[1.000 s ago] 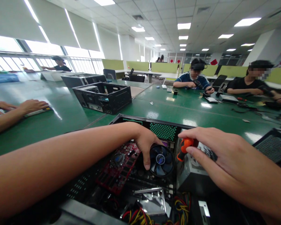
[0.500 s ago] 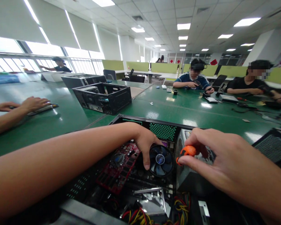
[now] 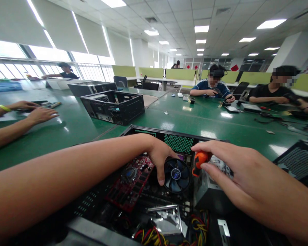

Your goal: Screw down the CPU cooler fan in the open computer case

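Right hand lowered over screwdriver, left hand gripping fan

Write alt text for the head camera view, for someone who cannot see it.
Two bare hands work inside an open computer case on a green table: the left hand grips the cooler fan, the right hand holds an orange-handled screwdriver beside it. Other people sit at the table.

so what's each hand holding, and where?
Right hand pinches the screwdriver by its orange handle. Left hand grips the fan at its left rim.
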Tool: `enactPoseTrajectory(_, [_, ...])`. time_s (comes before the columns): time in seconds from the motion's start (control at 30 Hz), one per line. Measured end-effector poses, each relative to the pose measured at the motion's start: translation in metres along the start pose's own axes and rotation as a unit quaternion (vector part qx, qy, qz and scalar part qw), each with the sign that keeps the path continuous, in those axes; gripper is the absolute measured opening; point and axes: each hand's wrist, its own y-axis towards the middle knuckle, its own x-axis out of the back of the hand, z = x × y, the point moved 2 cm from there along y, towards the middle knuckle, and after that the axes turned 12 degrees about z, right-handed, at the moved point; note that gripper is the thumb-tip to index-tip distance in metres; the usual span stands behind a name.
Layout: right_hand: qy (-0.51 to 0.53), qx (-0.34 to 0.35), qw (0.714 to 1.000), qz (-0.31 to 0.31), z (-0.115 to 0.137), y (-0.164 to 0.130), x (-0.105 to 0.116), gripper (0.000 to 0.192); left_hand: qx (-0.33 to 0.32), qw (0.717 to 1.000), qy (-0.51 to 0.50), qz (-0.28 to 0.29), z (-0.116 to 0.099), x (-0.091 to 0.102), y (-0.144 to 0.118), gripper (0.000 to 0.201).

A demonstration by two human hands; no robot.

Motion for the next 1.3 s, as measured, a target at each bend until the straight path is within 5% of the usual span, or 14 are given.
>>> enactPoseTrajectory(0.2, [0.014, 0.026, 1.0, 0.009, 0.004, 0.002, 0.006, 0.015, 0.01, 1.0, 0.002, -0.016, 0.0, -0.001, -0.001, 0.097])
enactPoseTrajectory(1.0, [0.073, 0.073, 0.993, 0.057, 0.02, 0.002, 0.004, 0.025, 0.022, 0.999, 0.029, -0.027, 0.004, -0.002, -0.002, 0.097])
enactPoseTrajectory(1.2, [0.12, 0.081, 0.984, 0.103, 0.023, 0.001, 0.004, 0.04, 0.009, 0.999, 0.02, -0.029, 0.007, -0.002, 0.002, 0.105])
enactPoseTrajectory(1.3, [0.104, 0.072, 0.986, 0.105, 0.022, -0.002, 0.006, 0.025, -0.001, 0.999, 0.008, -0.032, 0.004, -0.002, 0.002, 0.104])
